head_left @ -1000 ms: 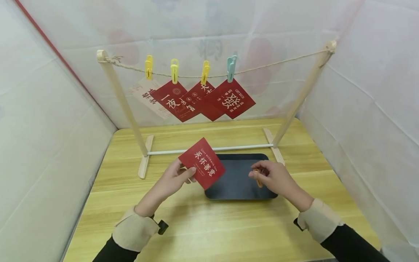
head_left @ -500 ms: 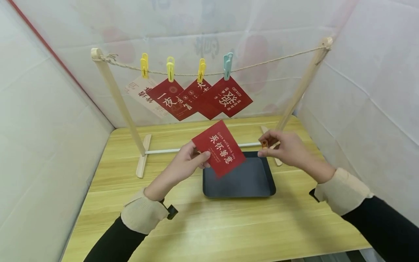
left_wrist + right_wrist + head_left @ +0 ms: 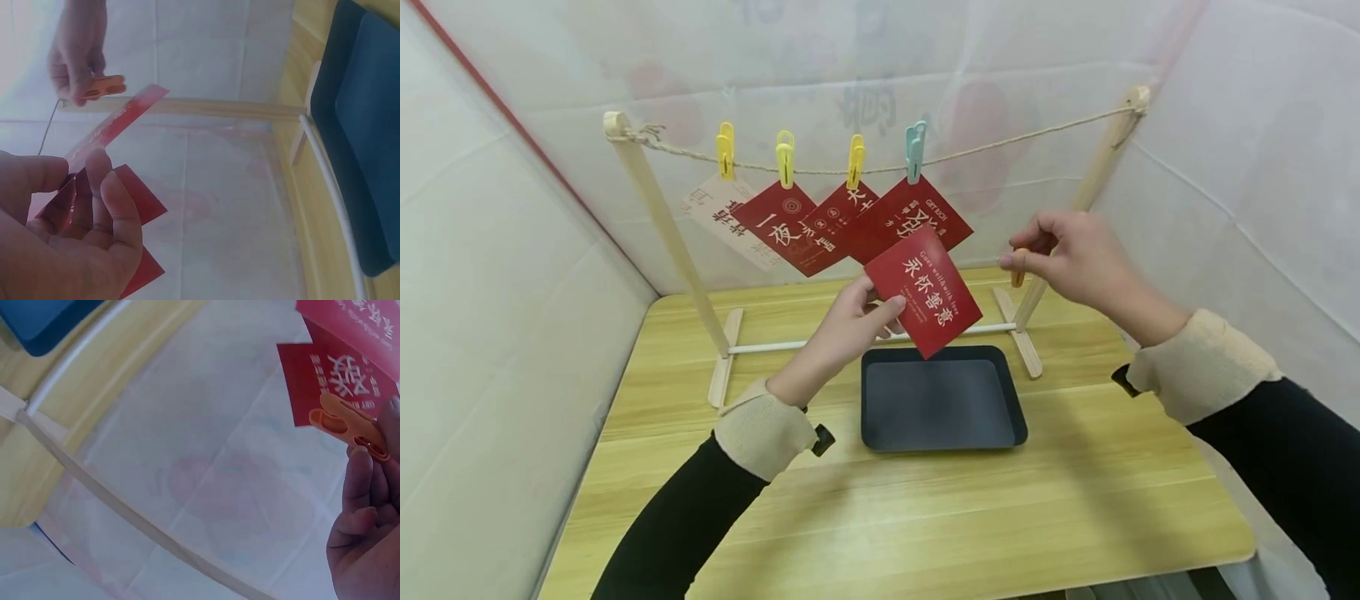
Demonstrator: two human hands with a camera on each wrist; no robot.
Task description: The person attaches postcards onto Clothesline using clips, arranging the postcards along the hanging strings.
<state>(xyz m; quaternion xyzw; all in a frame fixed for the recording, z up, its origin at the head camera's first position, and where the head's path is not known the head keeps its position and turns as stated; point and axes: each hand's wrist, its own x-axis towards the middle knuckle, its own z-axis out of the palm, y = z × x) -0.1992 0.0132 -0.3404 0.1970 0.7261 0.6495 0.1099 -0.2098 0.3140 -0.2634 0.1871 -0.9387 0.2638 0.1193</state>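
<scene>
A square red card (image 3: 925, 292) with white lettering is pinched by its left corner in my left hand (image 3: 855, 329). It is raised above the dark tray and overlaps the blue-clipped hanging card in the head view. My right hand (image 3: 1075, 254) pinches an orange clothespin (image 3: 1017, 268) to the right of the card, below the twine. In the right wrist view the clothespin (image 3: 350, 427) points away from the fingertips. On the twine (image 3: 1000, 146), yellow clothespins and a blue clothespin (image 3: 914, 152) hold several cards, among them a red card (image 3: 778, 225) and a pale card (image 3: 722, 221).
The twine runs between two wooden posts, left (image 3: 666, 233) and right (image 3: 1101, 167), joined low down by a white rod (image 3: 767, 347). A dark rectangular tray (image 3: 1018, 433) lies on the wooden table (image 3: 925, 517). White fabric walls (image 3: 1262, 250) stand around it.
Both hands have risen from over the tray toward the twine. The left hand carries the red card up and right; the right hand brings the orange clothespin up and slightly right.
</scene>
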